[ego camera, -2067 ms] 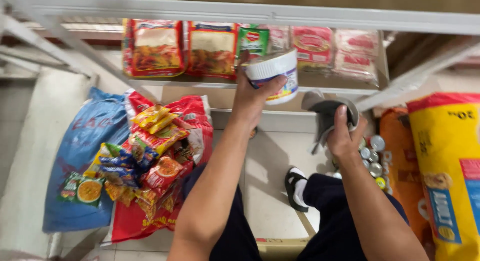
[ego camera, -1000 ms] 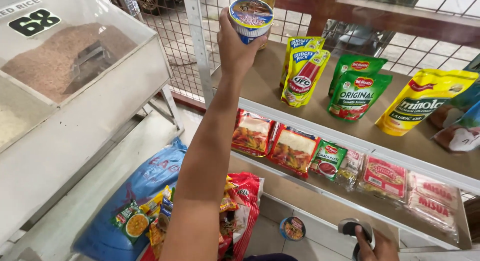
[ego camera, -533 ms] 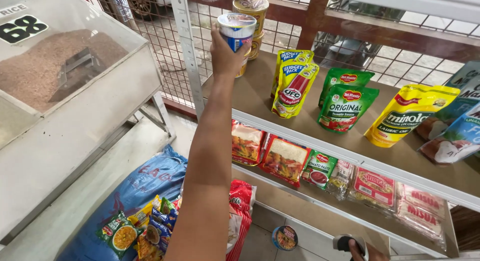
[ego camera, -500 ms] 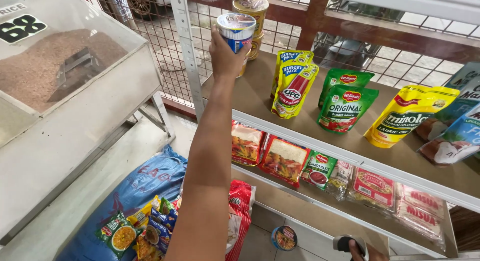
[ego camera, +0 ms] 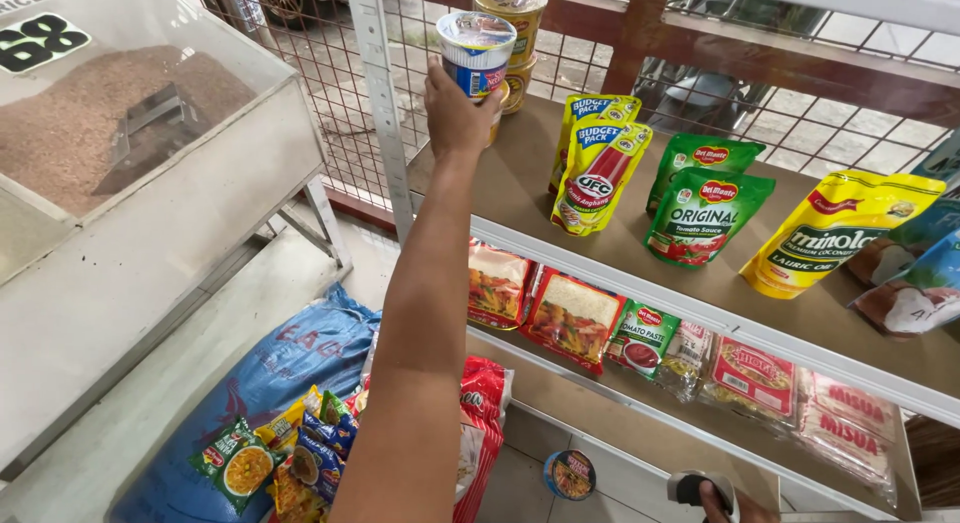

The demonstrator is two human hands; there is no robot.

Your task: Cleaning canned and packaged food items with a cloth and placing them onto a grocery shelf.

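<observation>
My left hand point(ego camera: 455, 113) is raised over the back left corner of the brown upper shelf point(ego camera: 520, 198) and is shut on a noodle cup point(ego camera: 477, 48) with a foil lid and a blue band. The cup sits just left of two stacked yellow cups point(ego camera: 512, 23) at the shelf's back. At the bottom edge only the fingers of my right hand point(ego camera: 728, 505) show, curled on a dark grey object point(ego camera: 693, 486) near the floor.
Sauce pouches point(ego camera: 595, 168), green pouches point(ego camera: 705, 203) and a yellow pouch point(ego camera: 830, 233) lie on the upper shelf. Flat packets point(ego camera: 570, 318) fill the lower shelf. A rice bin point(ego camera: 120, 123) stands left, a blue sack point(ego camera: 270, 368) with snack packs point(ego camera: 285, 463) below, and a round cup point(ego camera: 570, 475) on the floor.
My left hand has lifted the noodle cup from down near the lower shelf up to the upper shelf, close beside the yellow cups. My right hand stayed low.
</observation>
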